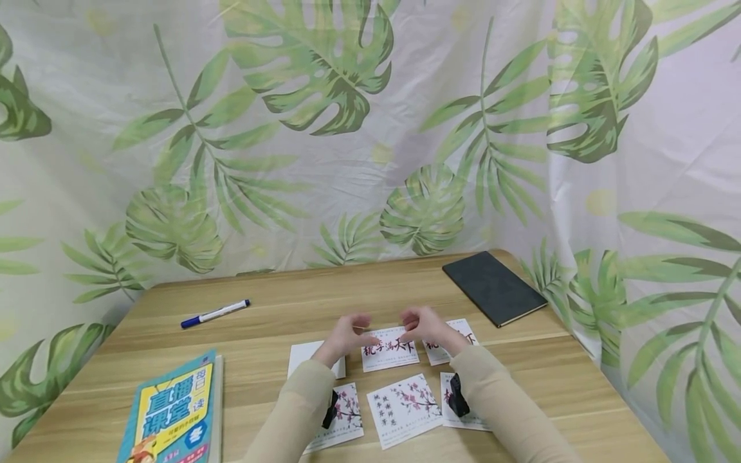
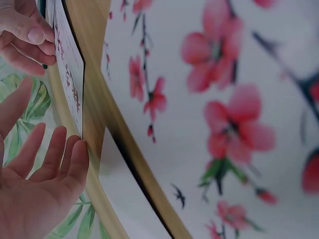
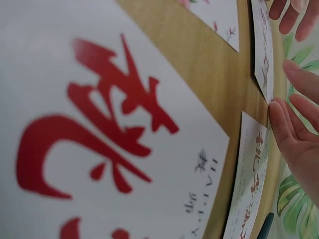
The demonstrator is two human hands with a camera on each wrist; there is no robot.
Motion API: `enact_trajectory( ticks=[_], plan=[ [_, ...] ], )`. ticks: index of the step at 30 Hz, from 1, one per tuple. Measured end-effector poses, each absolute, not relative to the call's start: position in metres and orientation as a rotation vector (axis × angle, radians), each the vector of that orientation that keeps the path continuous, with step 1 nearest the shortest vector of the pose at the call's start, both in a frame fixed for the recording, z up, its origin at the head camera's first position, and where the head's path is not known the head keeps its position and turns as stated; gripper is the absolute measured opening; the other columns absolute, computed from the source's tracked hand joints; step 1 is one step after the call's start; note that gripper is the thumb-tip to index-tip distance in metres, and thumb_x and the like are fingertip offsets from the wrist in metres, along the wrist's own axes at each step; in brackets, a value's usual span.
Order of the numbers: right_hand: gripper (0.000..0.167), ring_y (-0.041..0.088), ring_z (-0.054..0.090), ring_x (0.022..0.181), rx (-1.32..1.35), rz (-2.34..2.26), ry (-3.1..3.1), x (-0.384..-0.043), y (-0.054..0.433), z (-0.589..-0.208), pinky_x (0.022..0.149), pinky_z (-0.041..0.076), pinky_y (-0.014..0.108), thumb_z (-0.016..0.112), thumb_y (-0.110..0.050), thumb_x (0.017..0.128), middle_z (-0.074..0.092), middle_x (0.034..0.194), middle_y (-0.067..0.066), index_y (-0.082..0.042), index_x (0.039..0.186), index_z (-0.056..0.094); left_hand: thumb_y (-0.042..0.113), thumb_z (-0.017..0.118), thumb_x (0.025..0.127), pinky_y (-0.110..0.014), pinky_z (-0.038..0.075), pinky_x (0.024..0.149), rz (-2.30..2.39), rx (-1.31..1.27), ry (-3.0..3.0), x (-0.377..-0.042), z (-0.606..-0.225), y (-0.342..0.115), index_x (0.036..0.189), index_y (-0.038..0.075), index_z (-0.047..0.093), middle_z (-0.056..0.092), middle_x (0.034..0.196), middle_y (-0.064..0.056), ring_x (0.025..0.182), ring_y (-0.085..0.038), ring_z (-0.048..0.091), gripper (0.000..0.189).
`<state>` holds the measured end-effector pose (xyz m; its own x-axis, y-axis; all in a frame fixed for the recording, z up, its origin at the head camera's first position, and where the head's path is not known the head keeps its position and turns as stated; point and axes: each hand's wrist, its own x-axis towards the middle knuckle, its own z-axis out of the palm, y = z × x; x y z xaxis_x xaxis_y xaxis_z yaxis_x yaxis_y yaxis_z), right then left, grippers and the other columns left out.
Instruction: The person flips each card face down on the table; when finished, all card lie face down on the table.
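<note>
Six cards lie in two rows. At the top middle, a white card with red brush characters (image 1: 389,354) lies between the hands. My left hand (image 1: 345,332) is at its left side, fingers relaxed and apart, fingertips right at the card's corner in the left wrist view. My right hand (image 1: 429,326) mirrors it, its fingertips at the other corner in the right wrist view. A blank white card (image 1: 300,355) sits under the left wrist, and another red-lettered card (image 1: 437,355) is partly hidden by the right. Below lie two blossom cards, one in the middle (image 1: 405,415), and a red-lettered card (image 3: 124,109).
A blue and yellow book (image 1: 173,411) lies at the front left of the wooden table (image 1: 272,302). Behind it is a blue-capped marker (image 1: 215,314). A black notebook (image 1: 493,287) lies at the back right. A leaf-print curtain (image 1: 347,161) hangs behind the table.
</note>
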<state>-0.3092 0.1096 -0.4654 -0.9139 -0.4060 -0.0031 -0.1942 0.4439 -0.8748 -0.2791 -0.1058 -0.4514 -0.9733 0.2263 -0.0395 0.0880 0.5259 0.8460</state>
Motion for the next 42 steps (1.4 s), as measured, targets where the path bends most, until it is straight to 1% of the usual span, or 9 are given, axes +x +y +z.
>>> enact_trajectory(
  ticks=[7,10,16,20,26,30,33,38,42],
  plan=[
    [0.049,0.027,0.062,0.099,-0.466,-1.4,2.535,-0.308,0.106,-0.464,0.084,0.054,0.032,0.075,0.006,0.071,0.063,0.108,0.02,0.009,0.116,0.058,-0.001,0.076,0.07,-0.048,0.044,0.1,1.296,0.25,2.667,-0.279,-0.449,-0.104,0.126,-0.002,0.054,0.057,0.125,-0.023,0.115,-0.037,0.053,0.059],
    [0.047,0.026,0.061,0.098,-0.469,-1.355,2.571,-0.307,0.104,-0.463,0.084,0.053,0.032,0.076,0.006,0.07,0.064,0.106,0.017,0.007,0.114,0.059,-0.002,0.076,0.069,-0.047,0.045,0.098,1.209,0.236,2.714,-0.278,-0.448,-0.103,0.123,-0.003,0.056,0.058,0.122,-0.022,0.112,-0.036,0.054,0.058],
    [0.044,0.023,0.061,0.095,-0.471,-1.293,2.615,-0.304,0.102,-0.461,0.084,0.053,0.032,0.077,0.006,0.068,0.064,0.102,0.014,0.005,0.11,0.062,-0.002,0.078,0.065,-0.047,0.047,0.095,1.089,0.303,2.811,-0.28,-0.451,-0.101,0.112,-0.007,0.061,0.064,0.11,-0.022,0.103,-0.035,0.059,0.051],
    [0.043,0.021,0.06,0.094,-0.432,-1.285,2.63,-0.303,0.101,-0.461,0.084,0.053,0.033,0.077,0.006,0.068,0.064,0.102,0.013,0.004,0.108,0.063,-0.002,0.078,0.064,-0.047,0.047,0.093,1.061,0.349,2.832,-0.281,-0.452,-0.1,0.109,-0.008,0.062,0.065,0.106,-0.023,0.099,-0.035,0.06,0.048],
    [0.043,0.021,0.061,0.095,-0.438,-1.26,2.654,-0.302,0.099,-0.464,0.085,0.053,0.033,0.078,0.005,0.067,0.064,0.1,0.011,0.003,0.107,0.063,-0.003,0.078,0.064,-0.046,0.048,0.093,1.018,0.353,2.869,-0.28,-0.451,-0.098,0.105,-0.009,0.064,0.066,0.104,-0.022,0.099,-0.035,0.06,0.043],
    [0.042,0.022,0.06,0.095,-0.434,-1.264,2.653,-0.302,0.097,-0.466,0.085,0.053,0.033,0.077,0.006,0.067,0.064,0.101,0.011,0.003,0.106,0.063,0.0,0.08,0.062,-0.045,0.047,0.094,0.961,0.306,2.902,-0.278,-0.448,-0.096,0.099,-0.006,0.065,0.065,0.103,-0.02,0.1,-0.035,0.057,0.04],
    [0.043,0.023,0.06,0.095,-0.44,-1.259,2.656,-0.301,0.097,-0.467,0.084,0.053,0.035,0.077,0.006,0.067,0.063,0.101,0.013,0.004,0.108,0.062,0.002,0.081,0.062,-0.045,0.046,0.093,0.906,0.296,2.927,-0.276,-0.447,-0.095,0.096,-0.005,0.065,0.064,0.101,-0.018,0.098,-0.033,0.056,0.039],
    [0.046,0.023,0.059,0.092,-0.438,-1.243,2.685,-0.299,0.096,-0.468,0.082,0.052,0.035,0.077,0.005,0.068,0.06,0.1,0.013,0.004,0.111,0.058,0.001,0.08,0.063,-0.045,0.046,0.093,0.904,0.306,2.917,-0.274,-0.446,-0.094,0.096,-0.005,0.062,0.063,0.101,-0.019,0.098,-0.034,0.056,0.038],
    [0.037,0.019,0.058,0.085,-0.516,-1.205,2.721,-0.298,0.096,-0.469,0.077,0.052,0.031,0.076,0.004,0.069,0.061,0.093,0.011,0.004,0.103,0.061,-0.002,0.079,0.064,-0.044,0.048,0.091,0.964,0.276,2.877,-0.274,-0.445,-0.095,0.096,-0.005,0.061,0.063,0.1,-0.02,0.095,-0.033,0.058,0.038]
  ],
)
